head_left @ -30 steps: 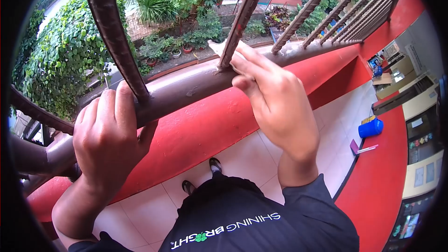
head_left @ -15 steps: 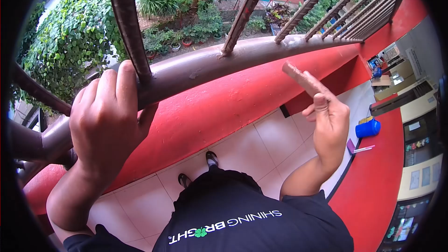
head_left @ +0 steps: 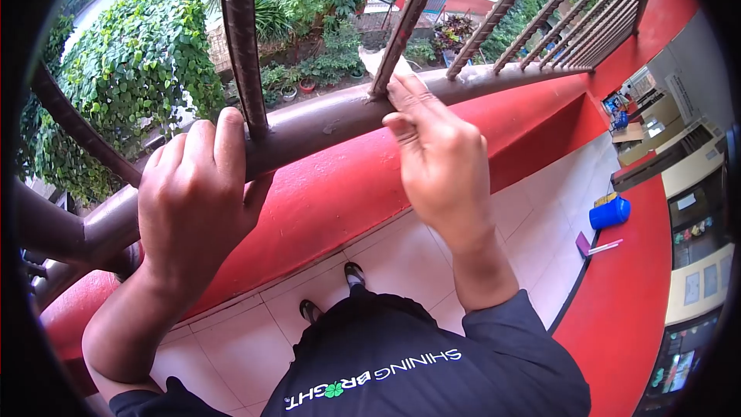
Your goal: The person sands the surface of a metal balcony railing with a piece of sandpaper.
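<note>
My left hand (head_left: 193,193) is wrapped over the thick brown metal rail (head_left: 316,129), just left of an upright ribbed bar (head_left: 245,46). My right hand (head_left: 444,158) is at the base of another ribbed bar (head_left: 413,11), its fingers extended together against the bar and the rail. A pale, thin folded sheet, apparently sandpaper (head_left: 373,59), sticks out past these fingertips on the far side of the bar. Most of the sheet is hidden by the fingers and bar. Worn, whitish patches show on the rail near the bars' feet.
Below the rail runs a red wall (head_left: 340,193), beside a tiled floor (head_left: 231,332). A blue bucket (head_left: 610,213) and a purple dustpan (head_left: 583,245) stand to the right. Beyond the bars are leafy vines (head_left: 139,69) and potted plants (head_left: 307,86).
My right hand has moved left and up from open air to the ribbed bar, carrying the folded sheet. My left hand keeps its grip on the rail; the view has shifted slightly.
</note>
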Demonstrator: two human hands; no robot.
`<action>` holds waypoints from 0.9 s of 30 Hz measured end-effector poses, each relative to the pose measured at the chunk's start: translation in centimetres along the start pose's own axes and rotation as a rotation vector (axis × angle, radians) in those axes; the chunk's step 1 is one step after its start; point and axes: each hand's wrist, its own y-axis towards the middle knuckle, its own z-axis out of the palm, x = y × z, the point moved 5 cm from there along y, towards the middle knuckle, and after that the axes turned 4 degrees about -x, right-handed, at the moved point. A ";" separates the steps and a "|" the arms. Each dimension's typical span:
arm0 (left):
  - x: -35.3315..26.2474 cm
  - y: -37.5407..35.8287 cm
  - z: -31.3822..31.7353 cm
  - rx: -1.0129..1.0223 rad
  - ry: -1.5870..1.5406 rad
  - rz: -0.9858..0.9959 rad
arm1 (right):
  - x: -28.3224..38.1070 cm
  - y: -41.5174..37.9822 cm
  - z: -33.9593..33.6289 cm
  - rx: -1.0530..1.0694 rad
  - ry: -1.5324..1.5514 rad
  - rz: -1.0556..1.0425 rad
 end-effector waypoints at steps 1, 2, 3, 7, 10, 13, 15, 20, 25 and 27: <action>0.0 -0.1 0.0 0.009 0.005 0.007 | -1.1 0.5 -0.5 -0.025 -0.017 0.021; 0.0 -0.2 0.2 0.017 0.002 0.006 | -2.4 0.8 -1.0 -0.045 -0.036 0.047; 0.0 -0.2 0.1 -0.001 0.010 0.016 | -3.4 1.6 -0.9 -0.010 0.140 0.115; -0.1 0.0 0.1 0.012 0.017 0.013 | -0.6 -1.0 -0.2 0.018 -0.019 0.092; -0.1 0.0 0.0 -0.017 0.013 0.030 | -3.6 1.2 -0.7 -0.051 0.005 0.124; -0.1 0.0 0.1 0.009 0.023 0.015 | -1.6 -0.9 0.0 -0.055 -0.012 0.020; 0.0 0.0 0.1 -0.002 0.024 0.021 | -3.0 0.1 -0.6 -0.064 0.013 0.078; 0.0 0.0 0.2 0.019 0.024 0.012 | -0.8 -1.0 -0.3 0.002 -0.025 0.108; -0.1 -0.1 0.2 0.015 0.018 0.000 | -0.8 -0.8 -0.5 0.020 -0.047 0.091; 0.0 0.0 0.2 0.003 0.028 0.017 | -1.8 -0.8 -0.2 0.019 -0.039 0.112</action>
